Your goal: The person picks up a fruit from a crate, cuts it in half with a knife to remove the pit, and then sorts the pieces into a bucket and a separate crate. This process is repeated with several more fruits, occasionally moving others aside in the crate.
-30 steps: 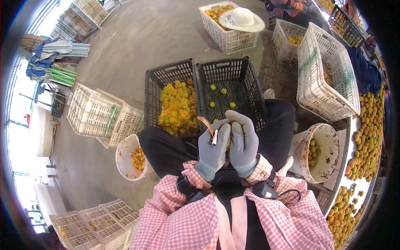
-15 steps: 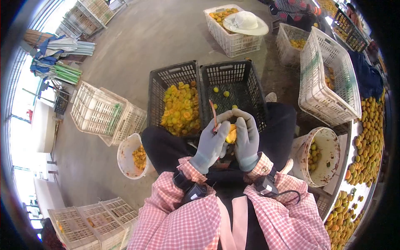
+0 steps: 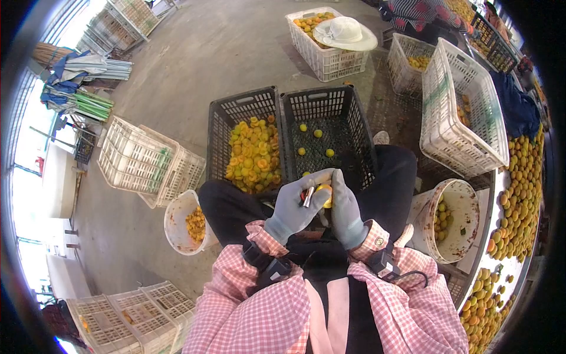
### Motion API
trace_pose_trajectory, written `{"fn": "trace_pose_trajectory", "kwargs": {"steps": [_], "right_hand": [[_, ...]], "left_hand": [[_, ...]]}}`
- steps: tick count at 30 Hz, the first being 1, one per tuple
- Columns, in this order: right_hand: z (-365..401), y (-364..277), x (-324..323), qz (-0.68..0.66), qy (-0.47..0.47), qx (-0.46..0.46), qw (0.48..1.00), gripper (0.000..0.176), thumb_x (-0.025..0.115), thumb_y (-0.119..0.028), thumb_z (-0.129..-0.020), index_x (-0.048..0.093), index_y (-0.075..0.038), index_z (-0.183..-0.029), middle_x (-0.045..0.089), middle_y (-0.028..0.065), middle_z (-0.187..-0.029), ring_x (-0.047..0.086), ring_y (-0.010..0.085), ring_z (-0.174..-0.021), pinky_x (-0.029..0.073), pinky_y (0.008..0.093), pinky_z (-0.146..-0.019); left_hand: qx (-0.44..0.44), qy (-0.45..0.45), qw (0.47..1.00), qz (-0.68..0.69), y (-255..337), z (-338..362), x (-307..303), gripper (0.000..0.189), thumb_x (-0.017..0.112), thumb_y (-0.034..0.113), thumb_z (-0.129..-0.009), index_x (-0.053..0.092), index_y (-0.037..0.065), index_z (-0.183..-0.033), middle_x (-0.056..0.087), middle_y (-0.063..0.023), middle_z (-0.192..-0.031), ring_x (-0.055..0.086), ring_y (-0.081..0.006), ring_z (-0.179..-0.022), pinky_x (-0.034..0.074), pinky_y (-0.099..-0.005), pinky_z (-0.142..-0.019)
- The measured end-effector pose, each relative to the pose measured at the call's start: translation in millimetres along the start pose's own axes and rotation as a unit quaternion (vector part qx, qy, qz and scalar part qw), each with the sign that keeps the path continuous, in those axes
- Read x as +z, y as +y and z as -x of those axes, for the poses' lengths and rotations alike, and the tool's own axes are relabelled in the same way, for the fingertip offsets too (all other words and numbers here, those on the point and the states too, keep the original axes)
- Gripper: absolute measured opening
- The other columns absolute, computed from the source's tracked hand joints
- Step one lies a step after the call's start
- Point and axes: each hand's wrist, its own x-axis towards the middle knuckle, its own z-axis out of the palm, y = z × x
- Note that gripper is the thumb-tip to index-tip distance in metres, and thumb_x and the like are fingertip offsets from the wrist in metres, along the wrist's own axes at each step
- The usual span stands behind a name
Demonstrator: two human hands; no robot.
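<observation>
My left hand (image 3: 295,207), in a grey glove, is closed around a small tool (image 3: 308,197) with a shiny metal end and a bit of red. Most of the tool is hidden by the fingers. Facing it, my gloved right hand (image 3: 346,209) has its fingers together and bent over a yellow-orange apricot (image 3: 325,193), which sits between both hands and shows only in part. Just beyond them stand two black crates: the left crate (image 3: 243,99) holds a heap of cut apricots (image 3: 253,154), the right crate (image 3: 315,97) several whole greenish-yellow ones (image 3: 329,153).
Beside my left knee stands a white bucket (image 3: 174,227) with orange fruit pieces. Another bucket (image 3: 466,236) with whole fruit is by my right knee. White crates (image 3: 463,124) flank me, and a fruit-covered table (image 3: 494,200) runs along the right. A person (image 3: 421,15) sits at the far right.
The tool has turned in my left hand: its long thin part pointed up before, and now a short metal end shows. My hands have come closer together around the apricot.
</observation>
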Motion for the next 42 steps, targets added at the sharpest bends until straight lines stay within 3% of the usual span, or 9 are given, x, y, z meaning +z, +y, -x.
{"fn": "trace_pose_trajectory", "kwargs": {"steps": [5, 7, 18, 25, 29, 32, 39, 41, 42], "right_hand": [[-0.3, 15.0, 2.5, 0.18, 0.064, -0.272, 0.943, 0.036, 0.043, -0.036, -0.1, 0.055, -0.004, -0.089, 0.054, -0.0025, -0.076, 0.046, 0.0058, -0.07, 0.04, 0.0228, -0.062], [-3.2, 15.3, 0.6, 0.196, 0.074, -0.26, 0.942, 0.035, 0.043, -0.035, -0.1, 0.054, -0.004, -0.087, 0.054, -0.0025, -0.076, 0.045, 0.0051, -0.072, 0.039, 0.0232, -0.063], [-12.8, 24.4, -4.4, 0.169, 0.075, -0.208, 0.961, 0.044, 0.042, -0.038, -0.1, 0.058, 0.002, -0.092, 0.063, 0.0025, -0.097, 0.052, 0.0066, -0.082, 0.044, 0.0238, -0.074], [-8.9, 27.3, -6.3, 0.174, 0.067, -0.195, 0.963, 0.04, 0.043, -0.033, -0.1, 0.06, 0.001, -0.087, 0.051, -0.0013, -0.071, 0.045, 0.0063, -0.07, 0.041, 0.0258, -0.061], [-5.5, 23.6, -1.7, 0.241, 0.108, -0.255, 0.93, 0.04, 0.043, -0.029, -0.099, 0.051, -0.002, -0.071, 0.045, 0.0042, -0.062, 0.044, 0.0114, -0.056, 0.036, 0.0317, -0.051], [-0.4, 12.7, 0.0, 0.369, 0.078, -0.386, 0.842, 0.036, 0.045, -0.027, -0.094, 0.05, -0.004, -0.067, 0.049, 0.0153, -0.062, 0.051, 0.0374, -0.055, 0.037, 0.0377, -0.049], [-22.3, 22.6, -17.0, 0.518, 0.033, -0.469, 0.714, 0.038, 0.044, -0.032, -0.097, 0.055, -0.005, -0.073, 0.055, 0.0085, -0.065, 0.055, 0.0289, -0.056, 0.041, 0.034, -0.052], [-24.7, 40.5, -10.6, 0.17, 0.112, -0.193, 0.96, 0.042, 0.042, -0.039, -0.099, 0.061, -0.004, -0.085, 0.061, 0.0025, -0.075, 0.057, 0.0139, -0.063, 0.044, 0.0288, -0.057], [-24.2, 39.0, -14.2, 0.121, 0.087, -0.144, 0.978, 0.046, 0.04, -0.042, -0.1, 0.062, -0.001, -0.099, 0.063, 0.0002, -0.086, 0.055, 0.0063, -0.074, 0.046, 0.025, -0.065]], "left_hand": [[-0.078, 0.032, 0.985, 0.151, 7.1, 3.9, 6.2, 0.053, 0.058, 0.033, -0.093, 0.049, -0.005, -0.128, 0.061, -0.0083, -0.116, 0.057, -0.0114, -0.102, 0.045, -0.0273, -0.09], [-0.077, 0.071, 0.98, 0.171, 13.0, 3.7, 9.4, 0.038, 0.058, 0.021, -0.093, 0.054, 0.003, -0.126, 0.061, 0.0023, -0.092, 0.048, 0.0011, -0.07, 0.04, -0.0138, -0.062], [-0.065, 0.13, 0.989, 0.009, 4.7, -1.6, 6.5, 0.014, 0.061, 0.017, -0.091, 0.058, 0.003, -0.094, 0.058, 0.002, -0.077, 0.052, -0.0066, -0.067, 0.045, -0.0244, -0.061], [-0.083, 0.057, 0.991, -0.088, 6.9, 2.7, 0.5, 0.014, 0.06, 0.017, -0.089, 0.056, 0.003, -0.088, 0.053, 0.0027, -0.076, 0.047, -0.0032, -0.069, 0.04, -0.0222, -0.062], [-0.063, 0.094, 0.993, 0.02, 3.9, 7.9, 10.1, 0.024, 0.059, 0.024, -0.092, 0.054, 0.005, -0.079, 0.052, -0.0001, -0.061, 0.049, -0.0097, -0.057, 0.039, -0.0269, -0.054], [-0.052, 0.169, 0.969, 0.17, 4.4, 9.4, 24.9, 0.025, 0.054, 0.029, -0.095, 0.055, 0.007, -0.082, 0.05, 0.0027, -0.06, 0.047, -0.0086, -0.049, 0.037, -0.025, -0.046], [-0.283, 0.15, 0.914, 0.247, 1.2, 1.5, 15.0, 0.032, 0.051, 0.04, -0.096, 0.054, 0.009, -0.089, 0.05, 0.0019, -0.06, 0.041, -0.0062, -0.036, 0.029, -0.0225, -0.031], [-0.257, 0.093, 0.943, 0.188, -2.4, -0.8, 9.0, 0.034, 0.052, 0.043, -0.095, 0.055, 0.009, -0.09, 0.05, 0.0023, -0.06, 0.041, -0.0063, -0.036, 0.03, -0.0227, -0.032], [-0.261, 0.093, 0.942, 0.188, -6.4, -0.7, 7.6, 0.033, 0.054, 0.042, -0.094, 0.055, 0.009, -0.092, 0.049, 0.0037, -0.06, 0.041, -0.0055, -0.038, 0.03, -0.0217, -0.034]]}}
